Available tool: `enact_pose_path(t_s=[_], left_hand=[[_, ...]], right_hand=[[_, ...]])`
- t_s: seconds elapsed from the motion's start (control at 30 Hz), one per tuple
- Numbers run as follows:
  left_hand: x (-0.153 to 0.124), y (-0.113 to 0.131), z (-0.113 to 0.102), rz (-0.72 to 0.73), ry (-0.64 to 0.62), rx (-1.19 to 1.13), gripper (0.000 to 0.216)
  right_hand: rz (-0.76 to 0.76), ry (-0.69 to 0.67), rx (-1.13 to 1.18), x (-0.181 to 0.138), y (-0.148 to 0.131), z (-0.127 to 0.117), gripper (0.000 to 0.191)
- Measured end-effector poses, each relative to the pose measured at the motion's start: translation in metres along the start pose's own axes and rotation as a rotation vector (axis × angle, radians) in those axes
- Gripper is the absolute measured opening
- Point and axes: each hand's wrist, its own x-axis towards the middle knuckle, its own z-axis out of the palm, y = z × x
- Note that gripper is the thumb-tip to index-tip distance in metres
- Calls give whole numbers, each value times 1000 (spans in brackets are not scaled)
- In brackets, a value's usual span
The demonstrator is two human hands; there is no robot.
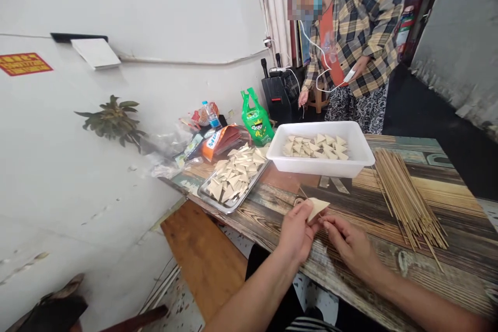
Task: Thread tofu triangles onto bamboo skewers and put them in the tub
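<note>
Between the fingers of my left hand (299,229) is a pale triangular tofu sheet piece (319,206). My right hand (348,243) pinches a thin wooden skewer (303,193), whose tip sticks out past the far side of the triangle. Several more such triangles (237,171) are heaped on a metal tray (230,209) to the left. A white plastic tub (319,167) beyond my hands contains pieces on skewers, as far as I can tell. At the right lies a large bundle of bamboo skewers (408,199).
A green plastic bag (257,123), an orange packet (221,141) and a water bottle (211,115) stand along the wall side of the wooden table (439,176). Across from me stands a person in a plaid shirt (360,15), holding a white device with a cable. A wooden bench (202,254) is below left.
</note>
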Motion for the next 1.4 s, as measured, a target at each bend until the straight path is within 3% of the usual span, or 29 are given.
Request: enact_pose_path(t_s=[0.13, 0.27, 0.33, 0.43, 0.53, 0.6, 0.73, 0.83, 0.97, 1.17, 1.4], left_hand=[[-1, -12, 5, -13, -22, -8, 23], [-7, 5, 16, 101, 47, 175, 18], [-11, 27, 16, 218, 124, 325, 10], [-11, 70, 4, 410, 291, 472, 16], [3, 117, -23, 554, 463, 610, 14], [18, 145, -45, 611, 595, 901, 14], [45, 179, -84, 508, 762, 1643, 10], [58, 188, -99, 317, 734, 2012, 23], [64, 194, -105, 237, 679, 2144, 27], [63, 194, -112, 243, 648, 2266, 29], [66, 189, -113, 239, 740, 2289, 25]], right_hand=[[16, -18, -1, 1, 15, -4, 28], [90, -89, -10, 1, 25, -8, 30], [107, -105, 4, 1, 28, -10, 31], [124, -87, 2, 3, 29, -11, 33], [121, -86, -18, 6, 27, -10, 33], [95, -81, -21, 8, 25, -8, 32], [53, -59, -15, 9, 19, -6, 30], [57, -83, -31, 10, 18, -6, 31], [60, -112, -73, 8, 19, -5, 31], [59, -113, -73, 7, 18, -4, 31], [35, -94, -80, 8, 20, -2, 32]])
